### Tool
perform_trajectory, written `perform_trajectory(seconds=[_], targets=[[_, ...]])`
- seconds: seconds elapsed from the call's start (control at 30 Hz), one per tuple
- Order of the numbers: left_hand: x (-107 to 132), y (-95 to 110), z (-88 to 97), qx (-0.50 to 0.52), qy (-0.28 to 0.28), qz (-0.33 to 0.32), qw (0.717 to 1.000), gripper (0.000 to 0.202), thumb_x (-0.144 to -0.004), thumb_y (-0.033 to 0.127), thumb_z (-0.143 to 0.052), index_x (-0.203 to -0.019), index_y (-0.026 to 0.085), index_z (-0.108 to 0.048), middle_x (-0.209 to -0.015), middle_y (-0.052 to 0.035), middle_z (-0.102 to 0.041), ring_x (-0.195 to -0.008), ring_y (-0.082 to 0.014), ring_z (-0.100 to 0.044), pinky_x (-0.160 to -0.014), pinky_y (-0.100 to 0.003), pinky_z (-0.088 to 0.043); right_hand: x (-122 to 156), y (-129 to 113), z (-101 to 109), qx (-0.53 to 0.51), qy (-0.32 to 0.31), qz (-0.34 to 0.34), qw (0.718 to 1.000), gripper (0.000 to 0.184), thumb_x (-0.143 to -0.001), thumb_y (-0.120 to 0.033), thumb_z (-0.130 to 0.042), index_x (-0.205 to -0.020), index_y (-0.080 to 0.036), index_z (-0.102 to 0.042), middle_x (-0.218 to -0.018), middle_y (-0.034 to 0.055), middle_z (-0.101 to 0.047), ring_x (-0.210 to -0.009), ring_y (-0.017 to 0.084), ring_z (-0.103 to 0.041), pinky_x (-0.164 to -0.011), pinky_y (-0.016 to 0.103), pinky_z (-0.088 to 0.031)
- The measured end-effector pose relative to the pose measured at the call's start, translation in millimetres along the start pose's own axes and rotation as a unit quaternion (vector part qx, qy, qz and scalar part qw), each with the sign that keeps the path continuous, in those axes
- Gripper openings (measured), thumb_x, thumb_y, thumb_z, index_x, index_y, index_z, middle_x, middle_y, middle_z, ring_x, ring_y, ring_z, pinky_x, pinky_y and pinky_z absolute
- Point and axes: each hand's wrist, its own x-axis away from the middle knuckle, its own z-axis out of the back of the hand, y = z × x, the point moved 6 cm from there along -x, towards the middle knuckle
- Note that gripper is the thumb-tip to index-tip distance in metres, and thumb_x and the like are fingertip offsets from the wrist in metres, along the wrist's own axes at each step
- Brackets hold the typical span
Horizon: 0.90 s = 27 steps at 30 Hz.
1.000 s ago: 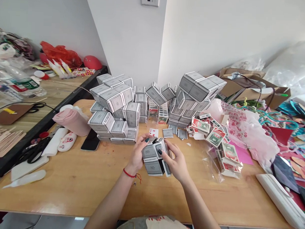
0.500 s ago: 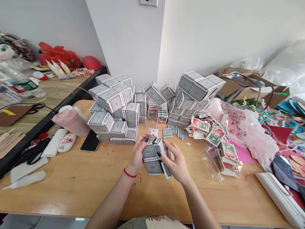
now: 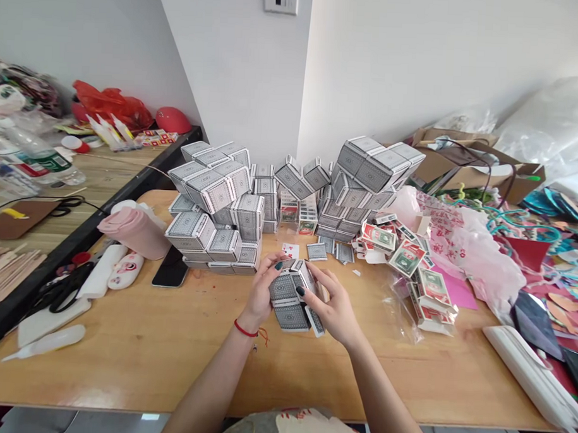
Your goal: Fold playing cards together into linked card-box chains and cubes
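Between my hands is a box-like block folded from grey-backed playing cards (image 3: 289,314), tilted above the table. My left hand (image 3: 262,288) grips its left side, with the thumb on the top edge. My right hand (image 3: 331,303) wraps its right side, the thumb pressing near the middle seam; one card panel sticks out at the lower right. Just beyond lie a face-up playing card (image 3: 290,249) and a few loose grey-backed cards (image 3: 317,251). Stacks of similar card blocks stand at the left (image 3: 214,188) and right (image 3: 366,165).
Opened red-and-green card boxes (image 3: 408,255) and a plastic bag (image 3: 487,248) lie to the right. A white case (image 3: 525,370) rests at the right front. On the left are a phone (image 3: 170,268), a pink roll (image 3: 134,231), black scissors (image 3: 73,288) and a glue bottle (image 3: 47,342).
Both hands stay on the card block. The top flaps between my fingers appear pressed slightly closer together, and my right fingers have shifted a little.
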Motion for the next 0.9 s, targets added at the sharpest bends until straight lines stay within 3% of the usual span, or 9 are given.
perform_trajectory(seconds=[0.37,0.9], targets=[[2.3,7.6,-6.5,0.0,-0.011,-0.003,1.0,0.027,-0.073,0.026,-0.057,-0.098,0.018,-0.058,-0.101,-0.0049,-0.06,-0.096,-0.0203,-0.056,-0.086,-0.031,-0.042,-0.4,2.1,0.8,0.05,0.036,0.008,0.998,0.054,-0.079,-0.037,-0.055,-0.131,-0.026,-0.045,-0.098,0.0071,-0.056,-0.093,0.022,-0.053,-0.08,0.034,-0.047],[2.3,6.6,-9.5,-0.037,-0.015,0.002,0.999,0.022,-0.074,0.026,-0.055,-0.094,0.018,-0.06,-0.099,-0.0038,-0.06,-0.094,-0.0191,-0.055,-0.082,-0.028,-0.043,-3.3,-6.7,9.1,0.081,0.039,0.037,0.995,0.054,-0.078,-0.036,-0.056,-0.13,-0.029,-0.045,-0.098,0.0061,-0.053,-0.095,0.022,-0.051,-0.086,0.037,-0.044]])
